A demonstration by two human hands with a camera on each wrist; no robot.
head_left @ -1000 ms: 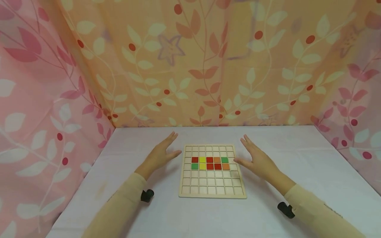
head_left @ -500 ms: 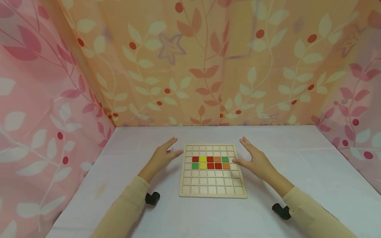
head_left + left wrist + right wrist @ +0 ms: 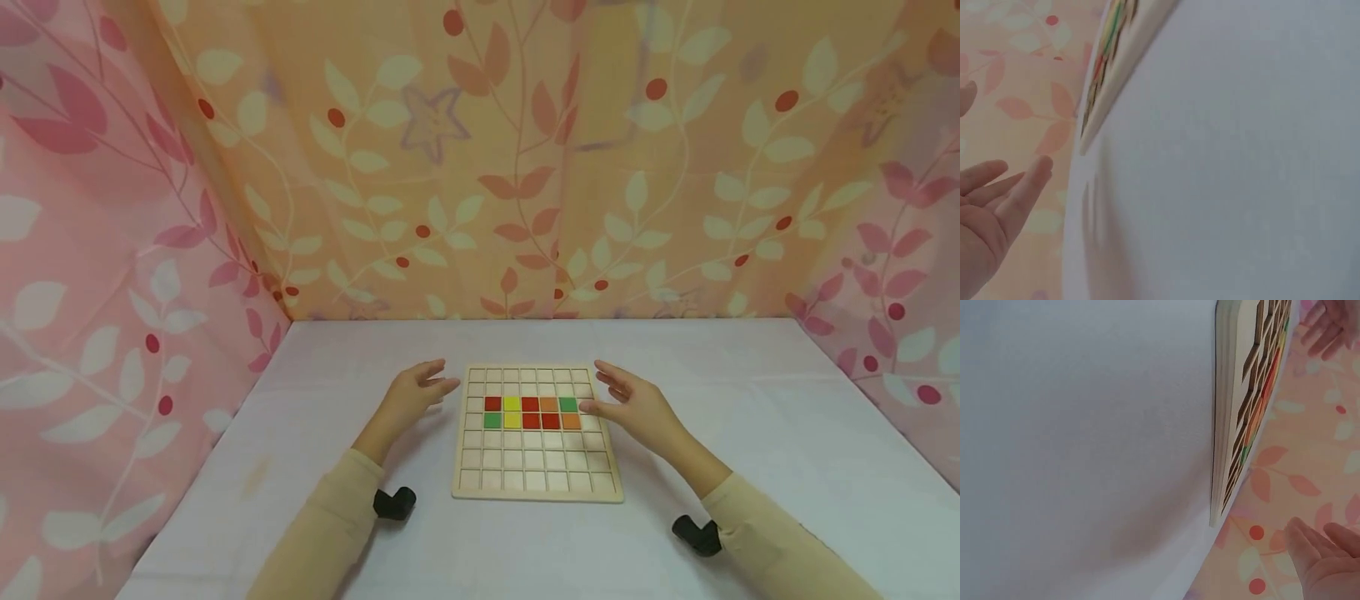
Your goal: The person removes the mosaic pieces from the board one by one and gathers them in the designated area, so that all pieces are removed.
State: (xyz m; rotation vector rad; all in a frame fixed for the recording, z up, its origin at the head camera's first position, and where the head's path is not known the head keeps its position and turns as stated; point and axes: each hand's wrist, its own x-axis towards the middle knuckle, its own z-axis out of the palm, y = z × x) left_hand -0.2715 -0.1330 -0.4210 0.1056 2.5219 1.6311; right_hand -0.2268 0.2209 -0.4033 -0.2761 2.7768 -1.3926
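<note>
While a board [image 3: 532, 458] lies between, left hand [image 3: 412, 397] hovers at ten o'clock, right hand [image 3: 648, 410] at two. Both are relaxed, apart.

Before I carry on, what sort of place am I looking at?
Probably a small curtained-off workspace: floral fabric encloses the back and both sides of a white-topped table, where a wooden grid board holds coloured tiles.
</note>
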